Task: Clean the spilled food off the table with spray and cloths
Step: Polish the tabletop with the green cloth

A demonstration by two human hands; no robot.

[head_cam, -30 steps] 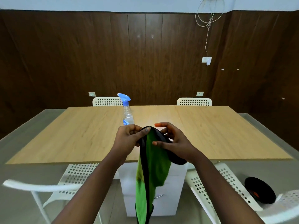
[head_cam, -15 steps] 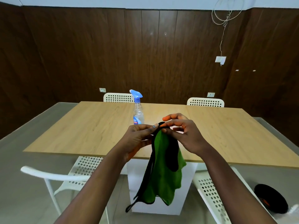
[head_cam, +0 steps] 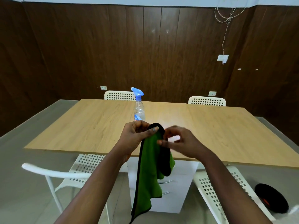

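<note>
A green cloth with a black edge [head_cam: 149, 167] hangs in front of the table's near edge. My left hand [head_cam: 135, 136] pinches its top edge. My right hand [head_cam: 179, 143], blurred, has its fingers on the cloth's black fold beside the left hand. A clear spray bottle with a blue trigger head [head_cam: 138, 107] stands upright on the light wooden table [head_cam: 218, 131], just behind my left hand. No spilled food shows on the tabletop.
White perforated chairs: two at the far side [head_cam: 119, 95] [head_cam: 207, 101], two at the near side [head_cam: 76, 172] [head_cam: 215, 191]. A white drawer unit [head_cam: 179, 188] is under the table. A black round object [head_cam: 271, 200] lies on the floor at right.
The view has shifted, so the table sits further left and lower. My hands have kept working along the cloth's top edge, and my right hand's fingers have spread and dropped slightly.
</note>
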